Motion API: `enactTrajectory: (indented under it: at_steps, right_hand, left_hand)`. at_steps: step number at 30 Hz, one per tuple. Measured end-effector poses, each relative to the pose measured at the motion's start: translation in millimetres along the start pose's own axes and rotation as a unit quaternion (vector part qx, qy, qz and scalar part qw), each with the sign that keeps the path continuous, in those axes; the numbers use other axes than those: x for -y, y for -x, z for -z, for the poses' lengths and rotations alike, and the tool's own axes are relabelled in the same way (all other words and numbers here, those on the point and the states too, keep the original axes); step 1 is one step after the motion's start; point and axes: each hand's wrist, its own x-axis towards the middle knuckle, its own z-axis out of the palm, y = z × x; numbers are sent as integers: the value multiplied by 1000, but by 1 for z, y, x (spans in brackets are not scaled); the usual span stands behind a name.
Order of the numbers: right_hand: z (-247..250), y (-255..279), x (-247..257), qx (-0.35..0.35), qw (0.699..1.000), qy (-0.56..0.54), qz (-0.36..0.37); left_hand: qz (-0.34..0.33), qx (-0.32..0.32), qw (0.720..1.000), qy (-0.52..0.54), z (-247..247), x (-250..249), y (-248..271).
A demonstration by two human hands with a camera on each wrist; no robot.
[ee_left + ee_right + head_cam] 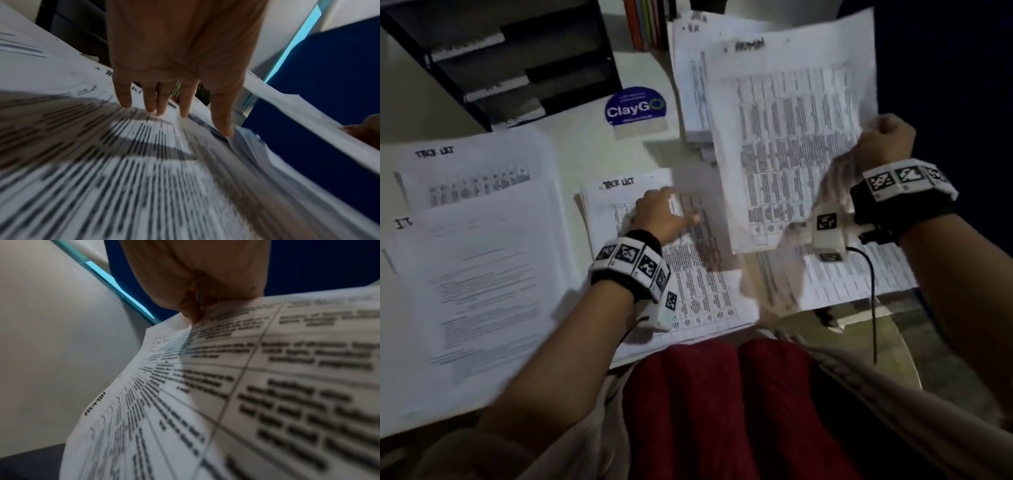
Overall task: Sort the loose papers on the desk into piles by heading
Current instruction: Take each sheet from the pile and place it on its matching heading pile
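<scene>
Near the bench's left edge lay two paper piles. At the front edge, the left hand pressed straight fingers on a table sheet. The right hand pinched a lifted sheet above the right side.

Printed table text blurred beyond reading.

1. Two hands: the left hand and the right hand.
2. One lifted sheet.
3. One black paper tray at eleven o'clock.
4. One round blue sticker.
5. Two wrist bands.
</scene>
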Motion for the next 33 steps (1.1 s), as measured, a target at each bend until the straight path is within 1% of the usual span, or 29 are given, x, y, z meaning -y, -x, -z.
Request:
enactTrajectory:
  at_steps: [1, 3, 8, 10, 11, 13, 14, 16, 18, 19, 21, 23, 25, 27, 29, 31, 33]
  right_hand:
    - [8, -4, -11, 7, 1000, 21, -21]
    - [20, -9, -35, 21, 997, 60, -50]
    - [33, -5, -71, 67, 978, 168, -104]
    - [32, -5, -69, 65, 966, 218, -123]
    - [30, -2, -64, 57, 961, 243, -118]
    - [20, 8, -45, 53, 958, 270, -81]
    - [12, 16, -33, 64, 958, 277, -47]
    - [-9, 38, -9, 110, 956, 268, 44]
    - [-35, 63, 13, 175, 950, 223, 132]
    - [-47, 77, 23, 213, 943, 196, 163]
    - [-73, 104, 37, 287, 920, 166, 209]
    - [-98, 129, 45, 348, 882, 190, 254]
    - [-120, 148, 48, 394, 847, 228, 275]
    - [-136, 162, 50, 424, 815, 274, 284]
    - [-148, 168, 48, 432, 790, 322, 294]
    - [-155, 169, 45, 427, 772, 357, 306]
    - [-159, 167, 46, 423, 765, 375, 310]
  left_hand:
    - [4, 7, 998, -60, -5, 1, 2]
    - [4, 2, 993, -120, -11, 1, 6]
    - [10, -35, 990, -135, -17, -1, 8]
    - [16, -37, 991, -130, -18, -1, 8]
    - [17, -38, 991, -126, -19, -1, 8]
    - [13, -41, 993, -108, -18, 0, 8]
    - [10, -47, 995, -86, -17, 1, 8]
    - [15, -65, 998, -10, -11, 4, 7]
    - [40, -97, 993, 57, 0, 9, 6]
    - [61, -118, 989, 71, 7, 11, 6]
    - [114, -160, 977, 87, 21, 20, 4]
    - [163, -182, 965, 96, 32, 29, 5]
    - [192, -184, 960, 89, 40, 39, 5]
    - [191, -173, 963, 83, 49, 47, 4]
    - [179, -162, 968, 66, 56, 52, 1]
    - [166, -151, 972, 64, 62, 54, -1]
    - [167, -133, 975, 59, 67, 56, -4]
